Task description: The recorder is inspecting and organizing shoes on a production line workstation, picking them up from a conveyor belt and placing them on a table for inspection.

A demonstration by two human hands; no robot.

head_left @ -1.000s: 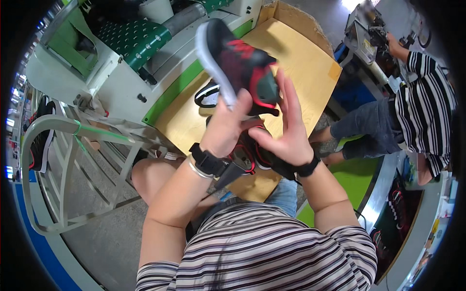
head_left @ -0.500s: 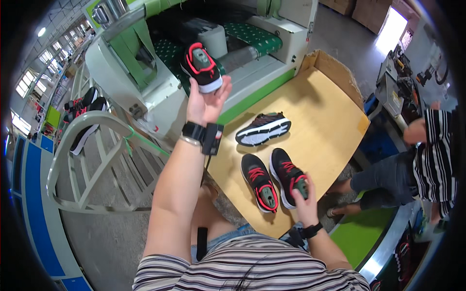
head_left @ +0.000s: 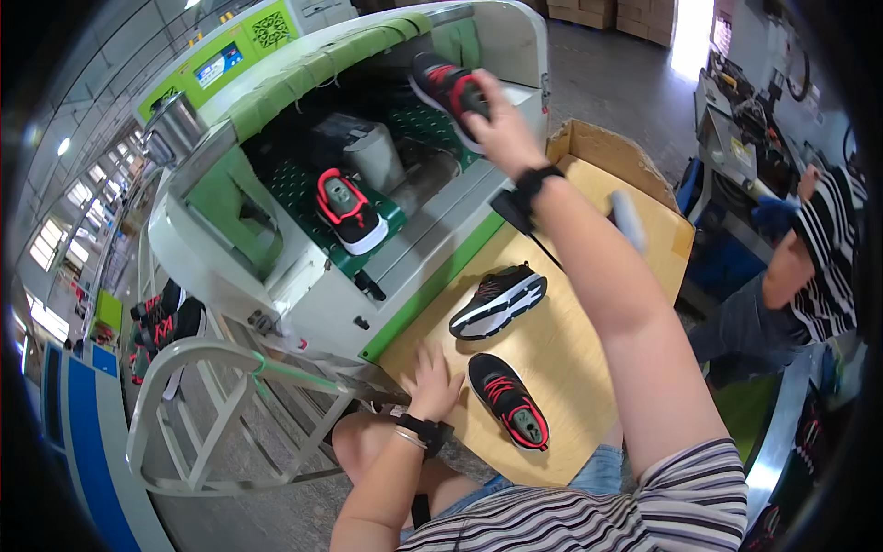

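Up high, the right hand point(head_left: 497, 129) grips a black sneaker point(head_left: 448, 92) with red trim.

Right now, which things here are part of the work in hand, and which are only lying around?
Part of the work:
- black-and-red shoe held by right hand
- shoe on green conveyor
- two shoes on the wooden table, near left hand

Lying around:
- cardboard box
- shoes on the side rack
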